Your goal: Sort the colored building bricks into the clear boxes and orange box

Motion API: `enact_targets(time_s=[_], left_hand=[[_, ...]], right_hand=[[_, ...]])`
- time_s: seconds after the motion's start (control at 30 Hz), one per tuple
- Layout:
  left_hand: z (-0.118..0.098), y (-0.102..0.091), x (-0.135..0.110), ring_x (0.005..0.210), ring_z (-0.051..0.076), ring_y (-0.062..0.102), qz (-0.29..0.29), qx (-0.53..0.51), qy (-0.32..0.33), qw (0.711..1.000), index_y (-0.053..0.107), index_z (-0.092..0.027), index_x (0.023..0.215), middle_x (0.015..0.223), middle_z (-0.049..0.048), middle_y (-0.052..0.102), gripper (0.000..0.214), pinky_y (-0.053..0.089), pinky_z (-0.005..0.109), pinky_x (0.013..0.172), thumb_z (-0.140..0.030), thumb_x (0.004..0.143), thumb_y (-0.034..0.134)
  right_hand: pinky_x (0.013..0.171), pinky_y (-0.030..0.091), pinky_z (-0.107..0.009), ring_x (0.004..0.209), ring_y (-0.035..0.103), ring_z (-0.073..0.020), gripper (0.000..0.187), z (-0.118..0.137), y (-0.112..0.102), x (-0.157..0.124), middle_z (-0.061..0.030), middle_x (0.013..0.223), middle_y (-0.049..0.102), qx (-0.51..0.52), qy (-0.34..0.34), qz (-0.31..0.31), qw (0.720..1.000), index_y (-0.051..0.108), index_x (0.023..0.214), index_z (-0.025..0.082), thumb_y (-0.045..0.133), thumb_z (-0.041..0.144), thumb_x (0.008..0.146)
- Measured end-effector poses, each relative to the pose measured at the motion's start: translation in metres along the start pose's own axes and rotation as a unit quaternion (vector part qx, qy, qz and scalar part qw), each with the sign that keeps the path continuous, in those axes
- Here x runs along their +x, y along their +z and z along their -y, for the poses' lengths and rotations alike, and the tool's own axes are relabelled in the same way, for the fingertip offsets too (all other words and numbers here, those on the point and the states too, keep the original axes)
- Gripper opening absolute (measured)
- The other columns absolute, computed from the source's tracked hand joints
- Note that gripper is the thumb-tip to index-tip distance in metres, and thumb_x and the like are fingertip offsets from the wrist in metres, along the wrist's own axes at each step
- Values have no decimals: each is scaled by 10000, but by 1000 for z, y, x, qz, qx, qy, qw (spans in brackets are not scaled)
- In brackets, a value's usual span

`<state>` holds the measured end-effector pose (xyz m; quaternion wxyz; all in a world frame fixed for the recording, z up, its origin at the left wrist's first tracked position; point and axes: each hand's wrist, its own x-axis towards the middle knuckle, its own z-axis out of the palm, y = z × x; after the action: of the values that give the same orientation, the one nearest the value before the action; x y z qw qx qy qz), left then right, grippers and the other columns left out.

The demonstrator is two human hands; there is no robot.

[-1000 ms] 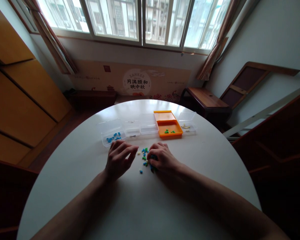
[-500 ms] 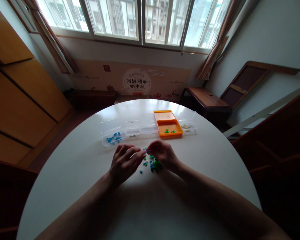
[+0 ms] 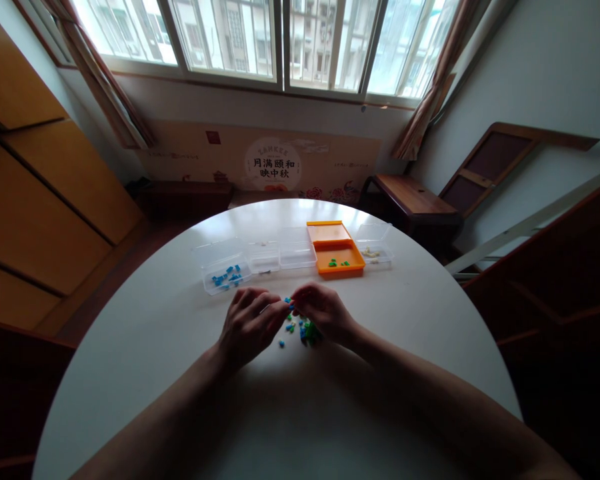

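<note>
Above the middle of the white table (image 3: 160, 347), my left hand (image 3: 250, 327) and my right hand (image 3: 325, 312) meet fingertip to fingertip. Between them they pinch a small blue piece (image 3: 291, 306), which looks like a tiny building brick. Both hands are closed on it; its exact shape is too small to make out. Under and beside my right hand lies a loose heap of green and blue pieces (image 3: 309, 332), partly hidden by the hand. A single blue piece (image 3: 281, 344) lies apart, nearer to me.
Behind the hands stands a row of open boxes. A clear box (image 3: 211, 285) at left holds blue pieces, an orange box (image 3: 343, 271) several green ones, and a clear box (image 3: 387, 259) at right pale ones. Two more clear boxes stand between, one of them here (image 3: 299, 260).
My right hand has shifted slightly left, closer to my left fingertips. The blue piece has moved slightly left and down with it; the boxes stay put.
</note>
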<state>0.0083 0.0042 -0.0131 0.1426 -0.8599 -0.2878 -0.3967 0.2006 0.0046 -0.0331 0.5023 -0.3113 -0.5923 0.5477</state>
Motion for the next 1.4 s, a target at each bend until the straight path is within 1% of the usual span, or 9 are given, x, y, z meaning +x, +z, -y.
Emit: enact_targets(time_s=[0.27,0.47,0.67,0.8,0.87,0.97,1.13,1.27,1.4], left_hand=[[1,0,1,785,169,556,-1,-19,-23,1000,624,-218,878,782,11,665,54,415,317,737,-192,832,638],[2,1,-1,799,161,565,-10,-25,-19,999,631,-240,960,806,-1,675,152,423,307,754,-196,820,671],[2,1,0,789,156,563,-24,-24,-8,999,644,-246,916,768,-13,676,134,421,303,743,-173,812,684],[13,0,-1,755,167,565,-84,5,-78,993,673,-250,886,737,-12,678,109,428,320,741,-185,801,699],[25,0,-5,738,175,558,-146,33,-145,978,690,-245,878,750,2,681,64,440,327,736,-229,816,687],[47,1,-13,762,195,567,-190,72,-259,944,715,-225,877,769,29,684,116,450,332,737,-321,833,667],[67,4,-21,787,211,574,-201,87,-388,895,733,-183,906,784,52,691,295,457,356,791,-451,832,634],[62,4,-17,851,219,583,-200,84,-402,889,728,-163,888,815,62,693,362,459,349,803,-487,859,569],[52,0,-13,841,212,578,-188,92,-360,909,718,-170,848,809,56,686,347,450,353,825,-469,878,545]], right_hand=[[699,526,-281,711,649,-140,163,4,0,-2,-14,770,688,-94,-9,3,996,651,847,192,654,351,812],[651,508,-267,662,621,-129,184,6,0,-1,-14,730,674,-89,-2,10,996,637,848,182,618,364,840],[600,464,-242,610,577,-113,149,9,-1,-1,-4,706,653,-129,3,-5,992,642,843,183,611,329,831],[582,458,-238,605,558,-112,133,9,-7,-3,-2,706,637,-152,3,-50,987,652,875,184,624,294,805],[572,459,-237,600,554,-115,123,8,-12,-4,0,689,624,-155,1,-76,985,653,868,182,621,277,797],[555,460,-237,589,550,-120,117,5,-18,-7,4,660,602,-148,-1,-102,984,650,861,179,608,269,798],[550,462,-230,582,536,-113,122,4,-22,-9,6,666,602,-155,-9,-116,981,647,868,180,599,268,799],[563,470,-229,591,537,-109,136,5,-27,-7,-3,704,631,-177,-27,-127,976,649,866,172,595,277,800],[573,458,-237,578,508,-106,120,5,-38,-3,-8,701,624,-255,-36,-142,956,662,842,164,591,251,802]])
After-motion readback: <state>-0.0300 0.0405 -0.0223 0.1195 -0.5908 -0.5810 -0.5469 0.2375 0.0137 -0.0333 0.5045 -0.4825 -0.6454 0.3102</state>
